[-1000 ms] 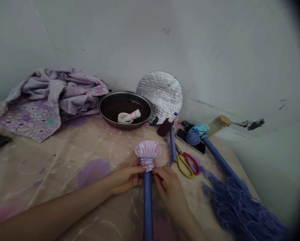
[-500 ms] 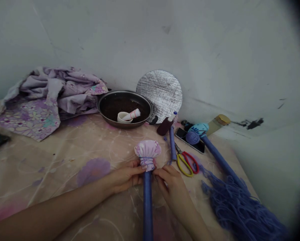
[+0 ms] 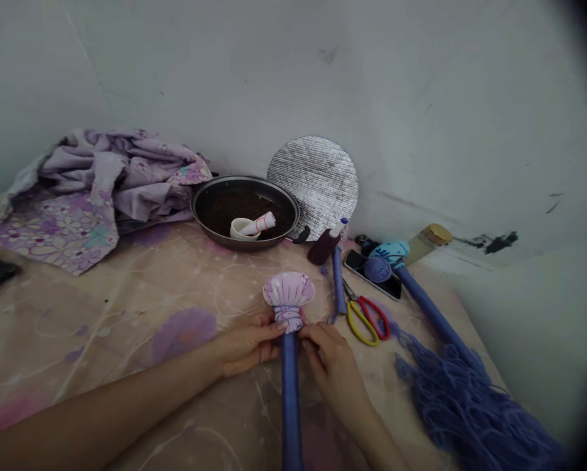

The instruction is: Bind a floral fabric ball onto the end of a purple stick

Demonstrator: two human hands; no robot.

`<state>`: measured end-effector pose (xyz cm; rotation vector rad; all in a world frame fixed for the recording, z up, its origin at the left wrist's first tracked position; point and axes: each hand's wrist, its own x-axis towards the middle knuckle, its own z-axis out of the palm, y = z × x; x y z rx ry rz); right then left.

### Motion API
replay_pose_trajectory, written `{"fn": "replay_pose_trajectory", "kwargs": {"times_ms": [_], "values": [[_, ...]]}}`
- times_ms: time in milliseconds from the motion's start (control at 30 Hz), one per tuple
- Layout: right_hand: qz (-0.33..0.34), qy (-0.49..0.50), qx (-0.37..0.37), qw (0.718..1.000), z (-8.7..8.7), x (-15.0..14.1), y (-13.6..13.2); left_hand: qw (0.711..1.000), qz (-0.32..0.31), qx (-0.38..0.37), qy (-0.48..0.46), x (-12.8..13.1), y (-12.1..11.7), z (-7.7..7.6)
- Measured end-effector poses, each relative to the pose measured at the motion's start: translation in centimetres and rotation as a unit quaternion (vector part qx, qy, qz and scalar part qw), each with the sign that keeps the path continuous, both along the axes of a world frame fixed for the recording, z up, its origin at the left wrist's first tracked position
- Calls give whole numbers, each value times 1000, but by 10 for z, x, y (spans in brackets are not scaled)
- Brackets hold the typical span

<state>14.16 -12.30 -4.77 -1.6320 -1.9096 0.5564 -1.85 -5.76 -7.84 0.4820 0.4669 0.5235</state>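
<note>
Your left hand (image 3: 250,345) half-curls round the stick (image 3: 290,399), thumb on its cloth head (image 3: 288,289) — your right hand (image 3: 331,350) is bent in alongside, grip unclear.

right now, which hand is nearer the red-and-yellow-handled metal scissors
Right: the right hand is just left of the scissors, the left hand much farther left.
</note>
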Motion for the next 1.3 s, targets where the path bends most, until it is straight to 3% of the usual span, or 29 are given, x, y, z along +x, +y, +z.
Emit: {"fn": "replay_pose_trajectory", "kwargs": {"times_ms": [233,900,1300], "values": [[-41,38,23,998,-7,-7,-1,1000,6,-3,-2,0,-2,-1],[-7,49,10,999,-10,-2,0,1000,-8,12,2,-1,0,-1],[-57,90,18,994,-18,-8,-3,999,-8,31,17,0,-1,1]]}}
